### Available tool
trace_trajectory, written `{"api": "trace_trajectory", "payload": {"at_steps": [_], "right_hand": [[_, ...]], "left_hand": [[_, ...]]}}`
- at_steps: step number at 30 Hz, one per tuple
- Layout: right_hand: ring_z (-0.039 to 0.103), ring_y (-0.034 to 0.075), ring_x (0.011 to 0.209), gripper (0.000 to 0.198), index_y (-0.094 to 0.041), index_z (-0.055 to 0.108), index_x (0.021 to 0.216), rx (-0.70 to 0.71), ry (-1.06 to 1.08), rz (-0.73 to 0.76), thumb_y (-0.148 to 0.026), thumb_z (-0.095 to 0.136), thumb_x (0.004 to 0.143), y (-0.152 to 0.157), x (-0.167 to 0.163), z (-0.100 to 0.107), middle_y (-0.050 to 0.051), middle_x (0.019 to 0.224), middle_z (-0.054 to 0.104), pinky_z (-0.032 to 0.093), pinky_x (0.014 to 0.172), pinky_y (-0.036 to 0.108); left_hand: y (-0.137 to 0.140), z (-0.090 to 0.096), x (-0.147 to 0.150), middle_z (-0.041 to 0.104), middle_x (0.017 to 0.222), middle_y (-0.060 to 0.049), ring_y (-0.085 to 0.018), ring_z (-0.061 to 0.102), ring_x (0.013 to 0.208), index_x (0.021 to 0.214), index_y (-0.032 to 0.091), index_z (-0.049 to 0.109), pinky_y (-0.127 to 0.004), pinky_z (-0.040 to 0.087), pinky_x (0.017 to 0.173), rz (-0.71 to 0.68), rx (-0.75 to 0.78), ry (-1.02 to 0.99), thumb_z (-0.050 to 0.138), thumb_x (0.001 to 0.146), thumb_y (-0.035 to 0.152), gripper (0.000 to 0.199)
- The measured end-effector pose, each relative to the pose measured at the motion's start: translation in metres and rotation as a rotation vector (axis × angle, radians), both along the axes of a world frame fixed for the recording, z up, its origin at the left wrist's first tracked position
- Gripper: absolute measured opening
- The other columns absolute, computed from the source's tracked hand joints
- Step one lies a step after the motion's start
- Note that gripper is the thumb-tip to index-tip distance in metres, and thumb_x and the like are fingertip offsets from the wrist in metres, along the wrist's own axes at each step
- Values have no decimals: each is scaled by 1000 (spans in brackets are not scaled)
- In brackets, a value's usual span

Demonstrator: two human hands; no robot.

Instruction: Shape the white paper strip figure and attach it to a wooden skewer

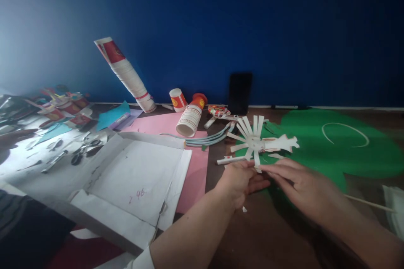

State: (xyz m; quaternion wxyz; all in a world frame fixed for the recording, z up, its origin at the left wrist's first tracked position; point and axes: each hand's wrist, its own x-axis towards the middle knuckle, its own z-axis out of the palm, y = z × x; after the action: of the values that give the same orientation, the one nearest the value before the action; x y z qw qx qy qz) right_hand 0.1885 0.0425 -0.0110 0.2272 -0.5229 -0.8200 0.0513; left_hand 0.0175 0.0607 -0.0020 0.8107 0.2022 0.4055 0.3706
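White paper fan [253, 143] is on the table [249, 239], right of centre, at the left edge of the green paper [303, 128]. Strips splay out from its hub; a white cut-out with a reddish outline [277, 144] lies against its right side. Both hands are at its lowest strip.

Left hand [241, 181]: comes in from below, thumb and index pinching that strip, remaining fingers loosely spread underneath. Right hand [293, 173]: fingers extended and close together, tips at the strip's end. Can't tell if they pinch it or only touch.

Just left of the fan: pale cable [210, 139], bundled, and a white paper roll [232, 160] near the left hand. Behind: dark phone [240, 92], upright against the blue wall [202, 29]. Further left: short cup stack [191, 117] on its side, tall cup stack [129, 77] leaning, white cardboard box [134, 172] partly over the pink sheet [199, 176]. Scissors [81, 151] lie beyond the box, far left.
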Motion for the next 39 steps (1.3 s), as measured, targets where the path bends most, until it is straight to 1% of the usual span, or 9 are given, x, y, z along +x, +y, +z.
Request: {"api": "trace_trajectory", "payload": {"at_steps": [6, 10, 14, 19, 25, 29, 32, 36, 39], "right_hand": [[70, 19, 83, 29, -34, 71, 109, -60, 9, 2, -30, 48, 93, 1, 2, 2, 1, 102, 72, 56, 65, 29], [70, 20, 87, 30, -34, 71, 109, -111, 18, -35, -33, 45, 94, 0, 1, 2, 1, 106, 71, 55, 70, 32], [68, 20, 90, 31, -35, 70, 111, -139, 30, -24, -36, 43, 96, 1, 4, -1, 2, 108, 69, 54, 74, 34], [68, 20, 90, 30, -35, 71, 111, -109, 56, 4, -36, 46, 95, 3, 7, -2, 2, 107, 70, 54, 73, 32], [68, 19, 89, 28, -33, 72, 109, -100, 91, 47, -35, 48, 94, 5, 7, 0, 3, 104, 70, 54, 73, 30], [68, 19, 90, 27, -35, 71, 108, -111, 84, 10, -40, 50, 93, 2, 4, 0, 1, 105, 70, 54, 72, 30], [68, 19, 88, 26, -35, 72, 105, -86, 87, -34, -44, 50, 92, 0, -1, -1, 0, 104, 70, 53, 70, 31], [67, 18, 87, 28, -33, 72, 101, -38, 107, -61, -46, 48, 94, -2, -7, -1, -1, 100, 70, 52, 71, 30], [67, 18, 87, 27, -33, 71, 99, -48, 113, -81, -47, 49, 93, -2, -9, -1, -1, 100, 69, 50, 71, 30]], "left_hand": [[1, 0, -3, 67, 93, -10, -15, 65, 77, 87, 9, 67, -36, 52, 88, -8, 23, -20, 54, 73, 1, 21], [-1, -1, -4, 67, 98, -11, -17, 66, 85, 94, 10, 67, -38, 49, 95, -29, 58, -17, 52, 71, -2, 30], [-2, 0, -3, 67, 102, -12, -16, 66, 87, 96, 9, 65, -41, 47, 100, -37, 48, 8, 51, 76, -2, 27], [-1, 1, -3, 67, 103, -13, -16, 66, 85, 95, 8, 64, -47, 44, 103, -34, 58, 2, 52, 82, 1, 20], [-1, -2, -3, 67, 95, -11, -16, 66, 81, 91, 10, 63, -44, 47, 99, -10, 46, -19, 57, 81, 5, 12], [0, -5, -3, 66, 87, -8, -14, 64, 76, 89, 9, 64, -42, 48, 97, -23, 54, -11, 56, 80, 5, 13], [1, -6, -2, 65, 85, -7, -14, 63, 76, 88, 10, 64, -42, 48, 96, -24, 58, -4, 55, 78, 3, 15], [1, -6, -2, 64, 82, -7, -15, 63, 76, 86, 10, 64, -41, 50, 94, -8, 51, 2, 53, 74, -1, 19], [0, -6, -1, 64, 80, -6, -15, 62, 75, 85, 10, 64, -41, 51, 93, 3, 47, -4, 54, 73, -1, 19]]}}
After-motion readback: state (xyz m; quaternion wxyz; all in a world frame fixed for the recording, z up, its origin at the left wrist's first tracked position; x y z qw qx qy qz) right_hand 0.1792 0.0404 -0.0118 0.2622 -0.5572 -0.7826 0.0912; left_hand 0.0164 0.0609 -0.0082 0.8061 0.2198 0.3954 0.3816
